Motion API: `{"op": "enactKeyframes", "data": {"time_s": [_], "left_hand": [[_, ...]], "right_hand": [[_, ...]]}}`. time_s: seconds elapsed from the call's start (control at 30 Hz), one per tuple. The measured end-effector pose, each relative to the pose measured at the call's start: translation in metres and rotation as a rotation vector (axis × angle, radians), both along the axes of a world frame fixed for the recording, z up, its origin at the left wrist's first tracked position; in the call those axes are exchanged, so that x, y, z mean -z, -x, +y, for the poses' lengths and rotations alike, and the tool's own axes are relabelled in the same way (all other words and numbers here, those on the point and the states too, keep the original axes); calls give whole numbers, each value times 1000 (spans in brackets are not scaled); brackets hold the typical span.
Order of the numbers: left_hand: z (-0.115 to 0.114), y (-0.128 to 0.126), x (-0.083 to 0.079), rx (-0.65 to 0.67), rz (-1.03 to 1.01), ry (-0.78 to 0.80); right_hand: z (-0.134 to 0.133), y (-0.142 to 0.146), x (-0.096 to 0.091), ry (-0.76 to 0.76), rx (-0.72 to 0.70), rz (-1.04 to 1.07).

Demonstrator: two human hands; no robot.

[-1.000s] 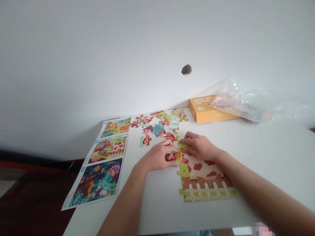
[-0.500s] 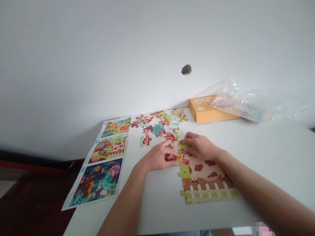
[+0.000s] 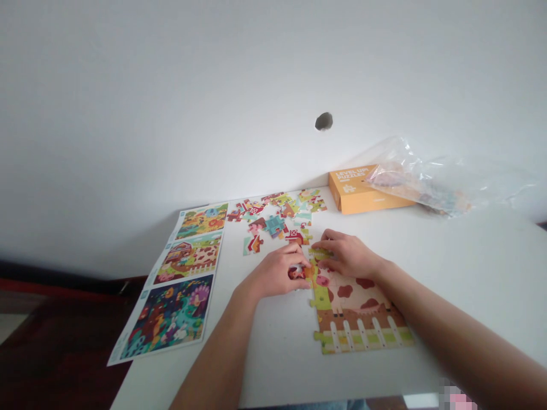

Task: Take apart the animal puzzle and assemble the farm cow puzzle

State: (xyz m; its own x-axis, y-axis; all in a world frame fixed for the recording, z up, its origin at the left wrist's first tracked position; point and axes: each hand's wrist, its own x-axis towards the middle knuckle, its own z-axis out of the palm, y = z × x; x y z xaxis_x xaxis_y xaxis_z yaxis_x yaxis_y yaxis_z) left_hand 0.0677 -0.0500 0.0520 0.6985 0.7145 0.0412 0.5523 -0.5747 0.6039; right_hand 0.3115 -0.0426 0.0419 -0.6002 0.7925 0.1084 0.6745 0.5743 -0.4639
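My left hand [image 3: 284, 270] is closed around a puzzle piece [image 3: 296, 273] with a red figure on it. That piece lies against the left edge of the partly joined puzzle [image 3: 363, 307], which shows a spotted cow and a white fence. Whether its tabs are locked in cannot be seen. My right hand [image 3: 348, 253] rests on the top left part of the joined puzzle, fingers bent, pressing on a green piece [image 3: 320, 252]. The fingers partly cover the cow's head and the upper rows. Just above my left hand lies a loose barn piece [image 3: 294, 235].
Several loose puzzle pieces [image 3: 276, 225] are scattered toward the wall. A sheet with three pictures [image 3: 173, 285] lies at the left table edge, overhanging it. An orange puzzle box [image 3: 376, 202] stands at the back right, with a clear plastic bag [image 3: 444, 182] draped over it.
My left hand has shifted slightly right with the red-figure piece, closer against the puzzle's left edge. My right hand has stayed nearly in place.
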Motion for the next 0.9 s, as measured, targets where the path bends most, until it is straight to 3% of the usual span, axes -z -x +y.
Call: {"op": "enactKeyframes", "data": {"time_s": [0.33, 0.47, 0.57, 0.9], "left_hand": [[4, 1, 7, 5, -85, -31], [13, 4, 14, -179, -166, -194], [17, 7, 21, -273, -85, -289], [17, 8, 28, -294, 35, -288]], "right_hand": [[-1, -1, 0, -3, -11, 2], [-3, -1, -1, -1, 4, 10], [-2, 0, -1, 3, 7, 5], [-1, -2, 3, 4, 6, 15]]}}
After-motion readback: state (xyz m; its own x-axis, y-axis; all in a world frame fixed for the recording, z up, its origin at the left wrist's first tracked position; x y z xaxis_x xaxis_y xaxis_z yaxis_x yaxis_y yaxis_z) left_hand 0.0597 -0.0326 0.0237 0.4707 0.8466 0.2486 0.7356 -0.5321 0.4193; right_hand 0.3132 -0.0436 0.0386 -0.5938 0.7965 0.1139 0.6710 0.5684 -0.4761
